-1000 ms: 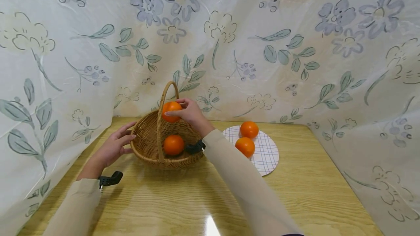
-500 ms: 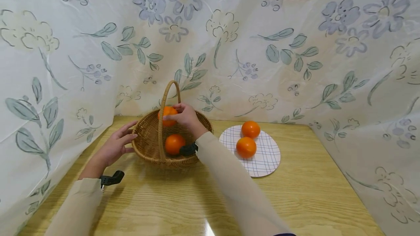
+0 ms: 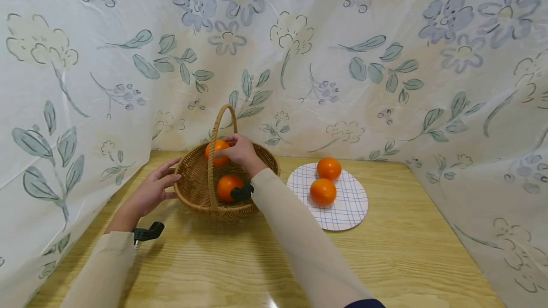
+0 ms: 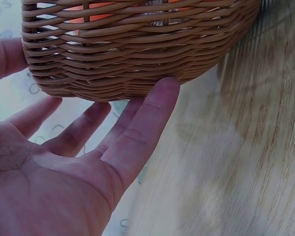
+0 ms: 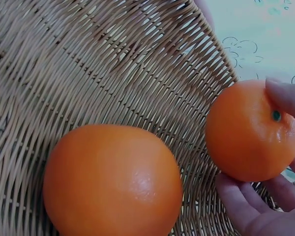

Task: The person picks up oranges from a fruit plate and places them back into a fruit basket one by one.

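My right hand holds an orange between thumb and fingers, inside the wicker basket behind its arched handle. In the right wrist view, this orange shows a green stem spot. A second orange lies on the basket's floor, closer to the front and partly covered by the black wrist camera. My left hand is at the basket's left rim, fingers spread and fairly straight. From the left wrist view, its fingertips touch the woven side.
Two more oranges, one behind and one in front, sit on a round white checked placemat right of the basket. The wooden table meets a floral curtain at its back and sides.
My right hand has lowered the orange a little and moved it slightly deeper into the basket. The left hand stays at the left rim.
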`<move>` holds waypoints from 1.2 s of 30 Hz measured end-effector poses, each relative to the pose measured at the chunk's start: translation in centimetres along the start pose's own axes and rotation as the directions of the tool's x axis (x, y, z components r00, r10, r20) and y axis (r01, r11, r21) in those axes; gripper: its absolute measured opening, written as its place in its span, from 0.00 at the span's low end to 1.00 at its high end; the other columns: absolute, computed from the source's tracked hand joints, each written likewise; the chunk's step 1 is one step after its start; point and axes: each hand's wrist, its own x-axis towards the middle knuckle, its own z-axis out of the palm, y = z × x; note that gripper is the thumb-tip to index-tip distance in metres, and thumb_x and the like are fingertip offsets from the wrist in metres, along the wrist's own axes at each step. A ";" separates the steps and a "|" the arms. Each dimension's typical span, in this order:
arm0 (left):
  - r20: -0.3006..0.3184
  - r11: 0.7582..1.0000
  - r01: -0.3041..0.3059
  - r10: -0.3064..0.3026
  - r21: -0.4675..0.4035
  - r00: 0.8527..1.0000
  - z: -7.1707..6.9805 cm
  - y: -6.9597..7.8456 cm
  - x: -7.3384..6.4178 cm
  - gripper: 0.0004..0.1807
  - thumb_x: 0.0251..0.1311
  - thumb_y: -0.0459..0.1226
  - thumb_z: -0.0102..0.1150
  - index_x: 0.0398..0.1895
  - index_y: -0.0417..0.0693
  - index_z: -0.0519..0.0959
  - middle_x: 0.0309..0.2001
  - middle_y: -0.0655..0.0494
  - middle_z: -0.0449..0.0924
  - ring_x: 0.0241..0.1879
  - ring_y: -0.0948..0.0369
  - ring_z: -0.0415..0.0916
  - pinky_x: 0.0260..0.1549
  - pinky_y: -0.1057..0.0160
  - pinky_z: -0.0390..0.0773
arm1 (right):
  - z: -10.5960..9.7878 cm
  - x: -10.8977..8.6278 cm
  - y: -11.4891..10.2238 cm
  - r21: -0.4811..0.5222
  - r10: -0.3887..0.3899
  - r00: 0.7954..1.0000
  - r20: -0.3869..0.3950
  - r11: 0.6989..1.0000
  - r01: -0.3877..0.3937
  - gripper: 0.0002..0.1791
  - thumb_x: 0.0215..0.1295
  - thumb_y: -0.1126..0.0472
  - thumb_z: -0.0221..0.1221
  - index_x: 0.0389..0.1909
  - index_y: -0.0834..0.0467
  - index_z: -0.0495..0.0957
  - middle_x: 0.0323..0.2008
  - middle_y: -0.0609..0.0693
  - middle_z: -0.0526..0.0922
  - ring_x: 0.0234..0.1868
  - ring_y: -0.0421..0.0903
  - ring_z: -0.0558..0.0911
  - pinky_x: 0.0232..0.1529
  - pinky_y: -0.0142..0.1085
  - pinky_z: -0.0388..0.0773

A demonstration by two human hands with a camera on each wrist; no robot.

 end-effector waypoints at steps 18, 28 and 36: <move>-0.010 1.000 0.000 0.000 -0.016 1.000 0.1 0.1 0.0 0.37 0.80 0.41 0.47 0.84 0.50 0.44 0.76 0.29 0.48 0.56 0.62 0.76 0.46 0.56 0.87 | 0.7 0.3 -0.1 -0.041 0.016 0.999 0.032 0.999 -0.014 0.26 0.54 0.63 0.77 0.53 0.59 0.78 0.50 0.56 0.80 0.43 0.48 0.78 0.41 0.38 0.81; -0.011 0.999 -0.004 0.004 -0.033 1.000 0.3 -0.1 -0.1 0.36 0.80 0.40 0.46 0.84 0.50 0.45 0.75 0.29 0.48 0.56 0.61 0.77 0.45 0.57 0.87 | 0.9 -0.1 -0.4 0.049 0.046 0.998 0.043 0.998 -0.048 0.21 0.62 0.68 0.70 0.55 0.64 0.78 0.50 0.59 0.81 0.49 0.58 0.83 0.59 0.57 0.80; -0.013 1.000 0.010 -0.010 -0.007 1.000 0.0 0.1 -0.2 0.37 0.80 0.41 0.46 0.84 0.51 0.43 0.76 0.29 0.48 0.57 0.61 0.76 0.46 0.57 0.86 | -0.7 -0.9 -1.2 -0.088 0.003 0.990 0.142 0.996 0.009 0.26 0.63 0.61 0.71 0.60 0.65 0.78 0.56 0.60 0.82 0.48 0.55 0.82 0.60 0.55 0.80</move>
